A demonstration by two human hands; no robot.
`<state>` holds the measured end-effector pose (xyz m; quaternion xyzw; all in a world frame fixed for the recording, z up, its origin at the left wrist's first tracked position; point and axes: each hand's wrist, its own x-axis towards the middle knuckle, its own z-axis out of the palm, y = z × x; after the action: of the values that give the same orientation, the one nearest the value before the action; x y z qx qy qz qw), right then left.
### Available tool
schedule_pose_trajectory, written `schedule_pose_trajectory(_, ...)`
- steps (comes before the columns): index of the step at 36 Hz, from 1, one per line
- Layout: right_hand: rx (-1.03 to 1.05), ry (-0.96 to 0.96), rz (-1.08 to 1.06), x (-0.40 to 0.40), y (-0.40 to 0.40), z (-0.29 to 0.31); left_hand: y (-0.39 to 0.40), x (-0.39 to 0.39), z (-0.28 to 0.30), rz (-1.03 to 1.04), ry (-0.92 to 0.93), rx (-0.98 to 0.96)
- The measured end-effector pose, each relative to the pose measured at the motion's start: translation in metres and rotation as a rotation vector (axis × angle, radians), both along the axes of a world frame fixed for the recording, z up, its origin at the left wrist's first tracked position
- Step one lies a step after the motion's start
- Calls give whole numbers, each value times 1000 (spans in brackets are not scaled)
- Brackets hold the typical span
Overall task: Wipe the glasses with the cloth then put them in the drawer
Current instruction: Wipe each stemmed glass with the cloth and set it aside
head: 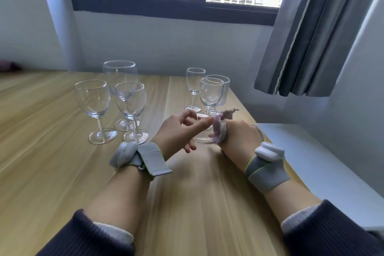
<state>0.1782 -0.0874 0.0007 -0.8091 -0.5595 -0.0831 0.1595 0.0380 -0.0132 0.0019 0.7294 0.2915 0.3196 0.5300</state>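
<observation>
Pale wooden surface [62, 172] under a dark-framed window [178, 4]. I see my left hand [178, 133] steadying a clear glass [202, 141] on its side, fingers loosely curled round it, while my right hand [239, 139] grips the mauve cloth [220, 129] bunched against the rim — for wiping. Six clear glasses [94, 100] wait behind — no drawer visible.

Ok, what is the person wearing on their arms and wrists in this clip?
Both forearms show dark ribbed sleeves pushed up over pale grey cuffs. The left wrist band is grey fabric with a rounded white device; the right wrist band is grey with yellow-green trim and a similar white device.
</observation>
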Motion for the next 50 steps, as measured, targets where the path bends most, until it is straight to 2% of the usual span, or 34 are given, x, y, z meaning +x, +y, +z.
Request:
schedule_pose_trajectory(3, 46, -23, -1, 0, 0, 0, 1, -5, 4, -33, -15, -9)
schedule_pose_trajectory(8, 75, -62, 3, 3, -3, -2, -1, -14, 11, -109, 59, 123)
schedule_pose_trajectory(12, 83, -35, -7, 2, -2, -2, -1, -16, 12, -177, 25, 100)
schedule_pose_trajectory(18, 82, -31, -12, 1, -4, 0, -6, -8, 8, -91, -16, 209)
schedule_pose_trajectory(25, 101, -43, 38, -2, 1, -6, 1, -5, 8, 48, 28, -41)
schedule_pose_trajectory(32, 94, -96, 44, 2, 2, -8, 1, -6, 8, -47, 12, -118)
schedule_pose_trajectory(39, 70, -113, 5, 4, 1, -6, -2, -11, 9, -129, 58, 119)
schedule_pose_trajectory(43, 65, -100, -10, 2, 0, -4, -2, -13, 11, -195, 9, 102)
schedule_pose_trajectory(50, 64, -51, -3, 2, 0, -4, -6, -11, 10, -162, -25, 136)
